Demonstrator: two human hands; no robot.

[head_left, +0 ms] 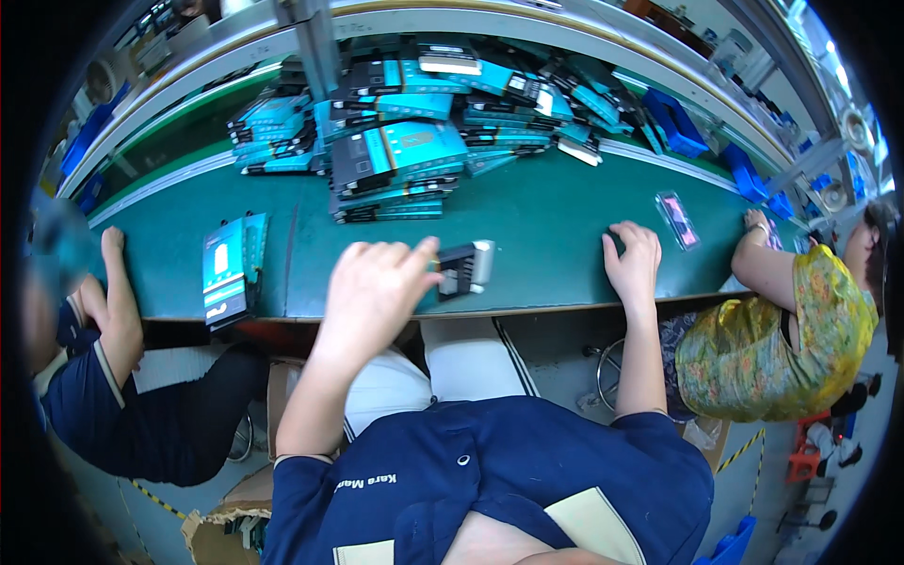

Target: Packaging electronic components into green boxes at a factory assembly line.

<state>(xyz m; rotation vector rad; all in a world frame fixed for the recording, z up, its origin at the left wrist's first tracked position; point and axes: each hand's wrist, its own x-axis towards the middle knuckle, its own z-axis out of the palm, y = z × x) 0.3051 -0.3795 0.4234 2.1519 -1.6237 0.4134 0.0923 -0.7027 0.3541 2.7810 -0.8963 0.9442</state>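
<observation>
My left hand [377, 287] is closed on a small flat black box [458, 271] with a white end, pinched between thumb and fingers just above the front of the green bench. Motion smears the hand and box slightly. On the bench to the right rests my right hand [635, 262], holding nothing, its fingers loosely bent and the thumb apart. Beyond my left hand stands a tall stack of flat blue-and-black boxes [414, 146]. A pink item in clear packaging [678, 221] lies to the right of my right hand.
More blue-and-black boxes [222, 268] lie at the left front edge. Blue bins [674, 122] line the back right. One person [118, 339] sits at my left, another [782, 348] at my right, arms on the bench. A metal post [318, 47] rises behind the stacks.
</observation>
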